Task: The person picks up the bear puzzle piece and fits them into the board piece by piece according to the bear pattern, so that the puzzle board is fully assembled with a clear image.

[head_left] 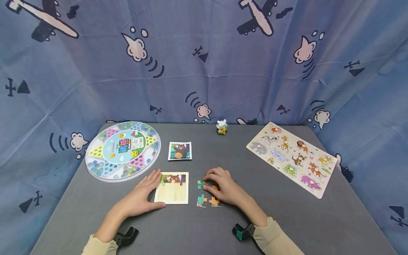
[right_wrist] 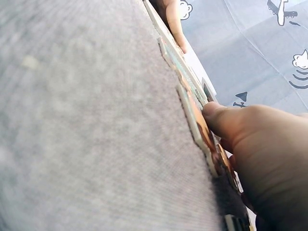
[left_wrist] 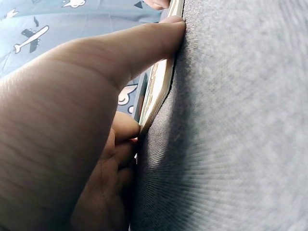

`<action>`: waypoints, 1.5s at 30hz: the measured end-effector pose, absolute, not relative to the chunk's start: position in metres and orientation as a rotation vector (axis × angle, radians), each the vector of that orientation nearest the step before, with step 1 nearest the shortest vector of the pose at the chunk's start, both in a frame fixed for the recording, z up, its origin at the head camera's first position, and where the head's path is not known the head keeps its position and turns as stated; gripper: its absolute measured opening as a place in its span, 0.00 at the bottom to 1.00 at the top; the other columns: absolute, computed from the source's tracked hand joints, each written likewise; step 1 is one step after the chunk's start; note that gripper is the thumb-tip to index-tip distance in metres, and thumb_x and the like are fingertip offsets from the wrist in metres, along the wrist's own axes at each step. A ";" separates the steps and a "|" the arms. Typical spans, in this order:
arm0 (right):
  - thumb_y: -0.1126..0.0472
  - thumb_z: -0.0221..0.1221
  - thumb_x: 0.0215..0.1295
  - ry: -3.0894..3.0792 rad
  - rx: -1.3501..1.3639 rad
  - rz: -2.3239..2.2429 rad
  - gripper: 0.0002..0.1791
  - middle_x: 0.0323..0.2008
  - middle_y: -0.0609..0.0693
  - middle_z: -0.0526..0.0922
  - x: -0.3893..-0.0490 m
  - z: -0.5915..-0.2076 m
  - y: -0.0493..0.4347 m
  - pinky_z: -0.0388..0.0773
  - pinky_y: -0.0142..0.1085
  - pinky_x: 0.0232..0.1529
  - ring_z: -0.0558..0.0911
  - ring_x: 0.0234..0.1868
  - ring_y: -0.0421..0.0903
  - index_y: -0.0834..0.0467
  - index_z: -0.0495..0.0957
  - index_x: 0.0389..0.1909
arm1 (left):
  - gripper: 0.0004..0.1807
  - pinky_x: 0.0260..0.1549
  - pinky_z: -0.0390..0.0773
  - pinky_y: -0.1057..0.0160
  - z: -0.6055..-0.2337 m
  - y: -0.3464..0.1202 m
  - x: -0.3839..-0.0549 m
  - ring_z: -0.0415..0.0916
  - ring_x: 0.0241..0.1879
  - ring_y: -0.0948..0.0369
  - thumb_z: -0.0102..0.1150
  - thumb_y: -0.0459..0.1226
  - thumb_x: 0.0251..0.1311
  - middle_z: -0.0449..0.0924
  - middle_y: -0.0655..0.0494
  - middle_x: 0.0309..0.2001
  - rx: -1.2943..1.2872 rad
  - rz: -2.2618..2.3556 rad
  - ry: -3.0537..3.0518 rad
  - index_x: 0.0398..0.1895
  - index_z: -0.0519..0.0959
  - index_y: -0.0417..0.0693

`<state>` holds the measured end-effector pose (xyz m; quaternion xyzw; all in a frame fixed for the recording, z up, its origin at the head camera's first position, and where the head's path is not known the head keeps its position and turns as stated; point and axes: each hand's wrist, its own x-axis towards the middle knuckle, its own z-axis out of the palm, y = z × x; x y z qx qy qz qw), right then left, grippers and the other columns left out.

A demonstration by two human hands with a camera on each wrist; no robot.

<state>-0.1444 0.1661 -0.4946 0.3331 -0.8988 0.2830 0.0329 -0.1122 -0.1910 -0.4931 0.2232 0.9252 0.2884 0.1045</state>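
In the head view, a square wooden jigsaw tray [head_left: 172,194] lies flat, with a strip of bear picture along its top. My left hand [head_left: 140,194] rests at its left side, fingers extended along the edge and thumb at the lower edge. The left wrist view shows the thumb [left_wrist: 144,41] touching the tray's side [left_wrist: 161,84]. My right hand [head_left: 224,186] is over several loose jigsaw pieces, its bent thumb and forefinger at a green piece [head_left: 200,184]. Whether they pinch it is hidden. Nearer lie another green piece [head_left: 202,200] and an orange piece [head_left: 215,202].
Behind the tray lies a bear picture card [head_left: 180,151]. A round Chinese checkers set [head_left: 122,152] is at the left, a wooden animal puzzle board [head_left: 293,159] at the right. A small white and yellow figurine [head_left: 221,127] stands by the back edge of the grey table [head_left: 204,233].
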 end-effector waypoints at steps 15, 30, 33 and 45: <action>0.56 0.71 0.71 -2.720 0.926 0.918 0.13 0.52 0.50 0.85 -0.163 -0.474 0.161 0.72 0.53 0.55 0.79 0.56 0.51 0.55 0.87 0.52 | 0.61 0.82 0.44 0.39 -0.491 -0.192 -0.117 0.42 0.85 0.41 0.72 0.61 0.61 0.47 0.41 0.85 0.651 0.838 2.723 0.85 0.53 0.37; 0.54 0.68 0.74 -2.746 1.004 0.889 0.13 0.53 0.52 0.83 -0.178 -0.452 0.102 0.72 0.53 0.55 0.78 0.57 0.52 0.56 0.87 0.53 | 0.61 0.82 0.44 0.38 -0.494 -0.193 -0.115 0.41 0.85 0.41 0.71 0.62 0.61 0.47 0.41 0.85 0.643 0.826 2.717 0.85 0.52 0.38; 0.55 0.68 0.74 -2.729 1.026 0.894 0.12 0.53 0.52 0.84 -0.176 -0.453 0.087 0.72 0.52 0.55 0.78 0.57 0.52 0.55 0.87 0.53 | 0.61 0.82 0.44 0.38 -0.493 -0.192 -0.115 0.42 0.85 0.41 0.71 0.62 0.62 0.47 0.41 0.85 0.648 0.831 2.714 0.85 0.53 0.38; 0.53 0.68 0.73 -2.776 1.103 0.924 0.13 0.52 0.49 0.85 -0.161 -0.471 0.043 0.71 0.42 0.51 0.79 0.56 0.48 0.55 0.87 0.52 | 0.61 0.82 0.44 0.38 -0.494 -0.193 -0.114 0.42 0.85 0.41 0.70 0.63 0.62 0.47 0.41 0.85 0.660 0.860 2.713 0.85 0.52 0.38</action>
